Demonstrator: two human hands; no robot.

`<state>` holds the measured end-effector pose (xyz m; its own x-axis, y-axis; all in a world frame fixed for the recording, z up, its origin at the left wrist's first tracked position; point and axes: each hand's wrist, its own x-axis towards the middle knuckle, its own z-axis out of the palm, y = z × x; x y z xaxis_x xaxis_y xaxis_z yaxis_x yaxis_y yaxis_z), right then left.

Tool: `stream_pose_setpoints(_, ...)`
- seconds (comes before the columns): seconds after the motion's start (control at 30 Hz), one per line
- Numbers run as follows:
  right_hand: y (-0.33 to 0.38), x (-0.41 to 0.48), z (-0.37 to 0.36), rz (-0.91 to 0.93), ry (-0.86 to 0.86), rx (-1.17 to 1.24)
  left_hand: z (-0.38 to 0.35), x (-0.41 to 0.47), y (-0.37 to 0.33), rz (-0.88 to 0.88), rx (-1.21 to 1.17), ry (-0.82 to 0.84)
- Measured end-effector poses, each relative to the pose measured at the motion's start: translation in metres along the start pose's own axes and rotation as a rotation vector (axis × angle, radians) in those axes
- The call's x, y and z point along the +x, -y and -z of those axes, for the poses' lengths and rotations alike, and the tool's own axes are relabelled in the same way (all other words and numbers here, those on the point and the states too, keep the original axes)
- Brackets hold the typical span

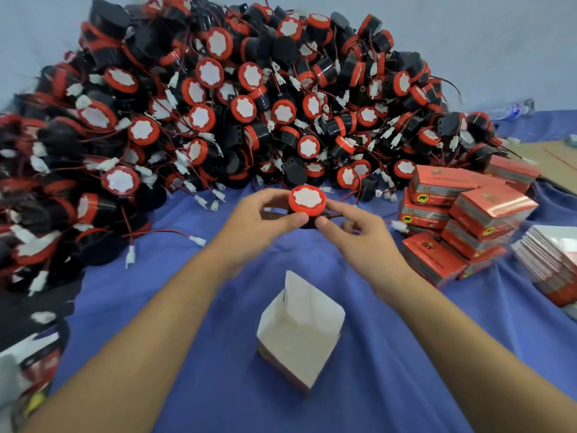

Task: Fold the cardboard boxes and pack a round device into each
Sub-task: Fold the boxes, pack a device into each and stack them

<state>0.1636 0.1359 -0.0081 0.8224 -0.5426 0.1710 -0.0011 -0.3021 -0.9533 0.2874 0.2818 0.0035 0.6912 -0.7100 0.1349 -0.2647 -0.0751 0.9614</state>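
Note:
A round device (307, 201) with a red rim, white face and black body is held above the blue cloth, just in front of the big pile. My left hand (262, 218) grips its left side, thumb and fingers curled round it. My right hand (359, 228) pinches its right side, index finger stretched along the back. Its red wire runs right to a white plug (398, 225). Below my hands an erected cardboard box (299, 332) stands upright with its top open and its lid flap raised, white inside, red outside.
A huge pile of round devices (218, 104) with wires and white plugs fills the back and left. Closed red boxes (465, 220) are stacked at the right. A stack of flat box blanks (549, 260) lies at the far right. Blue cloth (390, 354) covers the table.

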Motion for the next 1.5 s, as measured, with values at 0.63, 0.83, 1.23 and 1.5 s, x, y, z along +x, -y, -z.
stream_pose_setpoints(0.63,0.039,-0.163,-0.026,0.083,-0.223,-0.157,-0.007,-0.152,-0.005,-0.023,0.019,0.185)
stream_pose_setpoints(0.83,0.032,-0.165,-0.026,0.072,-0.182,-0.283,-0.019,-0.167,0.003,0.065,0.296,0.049)
stream_pose_setpoints(1.23,0.033,-0.162,-0.026,0.158,-0.003,-0.787,-0.027,-0.182,-0.011,0.079,0.753,-0.012)
stream_pose_setpoints(1.5,0.021,-0.158,-0.022,0.138,0.107,-0.873,-0.028,-0.183,-0.014,0.103,0.934,0.034)
